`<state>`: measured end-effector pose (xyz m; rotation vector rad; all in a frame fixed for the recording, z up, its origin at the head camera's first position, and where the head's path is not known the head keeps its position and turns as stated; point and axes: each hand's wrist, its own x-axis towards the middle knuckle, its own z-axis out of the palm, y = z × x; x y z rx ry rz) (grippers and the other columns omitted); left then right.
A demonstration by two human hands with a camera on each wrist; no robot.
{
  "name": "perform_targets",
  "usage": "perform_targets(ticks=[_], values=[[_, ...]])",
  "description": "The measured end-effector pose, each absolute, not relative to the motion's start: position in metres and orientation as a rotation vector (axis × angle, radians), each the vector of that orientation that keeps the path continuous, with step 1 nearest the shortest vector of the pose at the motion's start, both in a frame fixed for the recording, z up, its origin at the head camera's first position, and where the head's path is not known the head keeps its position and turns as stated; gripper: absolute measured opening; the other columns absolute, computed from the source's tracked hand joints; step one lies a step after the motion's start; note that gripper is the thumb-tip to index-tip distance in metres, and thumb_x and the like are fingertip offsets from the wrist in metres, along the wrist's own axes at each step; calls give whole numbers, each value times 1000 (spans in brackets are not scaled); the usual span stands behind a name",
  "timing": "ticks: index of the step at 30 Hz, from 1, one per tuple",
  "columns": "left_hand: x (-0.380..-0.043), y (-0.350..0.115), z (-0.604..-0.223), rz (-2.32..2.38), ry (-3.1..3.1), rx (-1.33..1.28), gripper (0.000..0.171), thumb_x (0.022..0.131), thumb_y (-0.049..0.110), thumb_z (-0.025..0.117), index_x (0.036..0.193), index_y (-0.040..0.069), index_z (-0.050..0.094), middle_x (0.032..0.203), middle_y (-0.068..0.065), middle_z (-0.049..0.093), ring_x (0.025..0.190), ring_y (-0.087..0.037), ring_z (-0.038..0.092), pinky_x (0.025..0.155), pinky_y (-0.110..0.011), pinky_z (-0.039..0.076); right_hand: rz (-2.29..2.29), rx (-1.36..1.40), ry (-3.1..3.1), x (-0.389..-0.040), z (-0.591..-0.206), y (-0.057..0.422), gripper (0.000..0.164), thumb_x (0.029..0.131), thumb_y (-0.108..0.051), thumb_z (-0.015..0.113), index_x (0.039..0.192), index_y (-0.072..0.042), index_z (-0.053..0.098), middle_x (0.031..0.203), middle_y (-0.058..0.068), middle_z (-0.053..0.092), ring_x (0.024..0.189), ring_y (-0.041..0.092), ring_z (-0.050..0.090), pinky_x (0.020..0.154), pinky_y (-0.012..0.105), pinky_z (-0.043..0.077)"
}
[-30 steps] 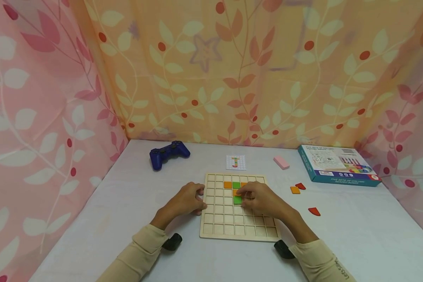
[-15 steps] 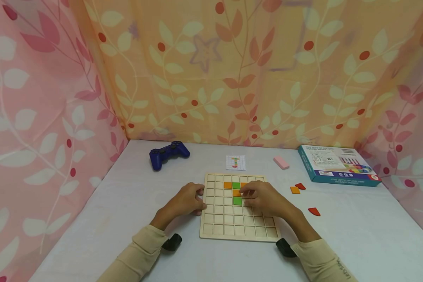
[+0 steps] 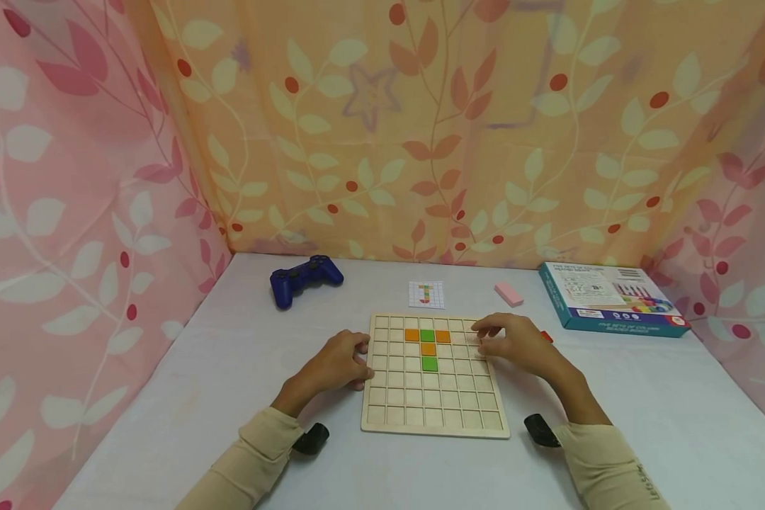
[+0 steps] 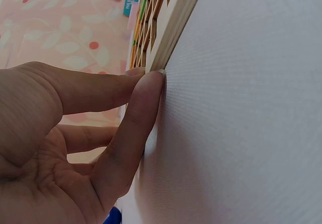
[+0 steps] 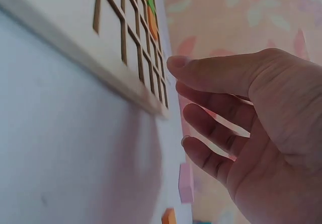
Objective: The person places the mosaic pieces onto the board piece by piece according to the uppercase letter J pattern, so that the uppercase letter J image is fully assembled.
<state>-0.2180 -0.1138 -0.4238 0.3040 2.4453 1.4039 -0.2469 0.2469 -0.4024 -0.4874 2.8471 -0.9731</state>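
Note:
In the head view a square wooden grid board (image 3: 414,397) lies on the table, with orange and green square tiles forming a T. The green tile (image 3: 430,364) sits lowest in that T, under an orange tile (image 3: 428,349). My left hand (image 3: 339,360) holds the board's left edge, thumb and index finger against the rim. My right hand (image 3: 516,343) hovers over the board's upper right edge, its fingers loosely bent and holding nothing. Part of a red piece (image 3: 547,336) peeks out behind it; the other loose pieces are hidden by this hand and arm.
Behind the board lies a small pattern card (image 3: 426,294) showing a J-like coloured figure. A pink block (image 3: 508,294) is to its right, and a flat teal-edged box (image 3: 612,297) lies at the back right. A blue game controller (image 3: 307,280) rests at the back left.
My right hand has left the tiles and moved right to the board's edge, uncovering the right orange tile and now covering loose pieces. My left hand stays on the board's edge.

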Motion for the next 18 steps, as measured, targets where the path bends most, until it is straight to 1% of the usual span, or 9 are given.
perform_targets(ticks=[4, 7, 11, 14, 18], values=[[-218, -114, -423, 1403, 2447, 313, 66, 86, -9, 81, 145, -12, 53, 114, -14, 53, 72, -14, 67, 63, -30, 65, -955, -418, 2863, -250, -403, 266, 37, 91, -18, 80, 127, -9, 75, 112, 6, 74, 107, 28, 59, 84, 33, 50], [-218, -114, -424, 1408, 2443, 318, 65, 86, -10, 81, 145, -12, 53, 114, -14, 53, 72, -14, 67, 63, -30, 65, -930, -394, 2878, -253, -403, 280, 40, 91, -19, 81, 129, -9, 75, 114, 6, 74, 110, 29, 60, 87, 36, 51], [-218, -115, -425, 1403, 2447, 324, 63, 86, -9, 81, 143, -12, 54, 113, -14, 53, 72, -14, 67, 63, -29, 65, -909, -367, 2886, -256, -405, 294, 42, 90, -20, 83, 130, -9, 74, 115, 7, 74, 110, 30, 62, 88, 37, 52], [-219, -115, -425, 1389, 2457, 322, 61, 86, -8, 82, 142, -11, 55, 113, -14, 53, 72, -14, 67, 63, -28, 64, -918, -327, 2872, -256, -408, 303, 43, 90, -19, 84, 130, -8, 73, 115, 9, 74, 109, 30, 62, 86, 35, 53], [-219, -115, -426, 1381, 2459, 313, 62, 87, -8, 82, 142, -10, 55, 113, -13, 53, 73, -14, 67, 63, -29, 64, -935, -286, 2857, -256, -409, 312, 44, 89, -17, 85, 130, -5, 73, 112, 10, 73, 102, 28, 62, 83, 33, 54]])
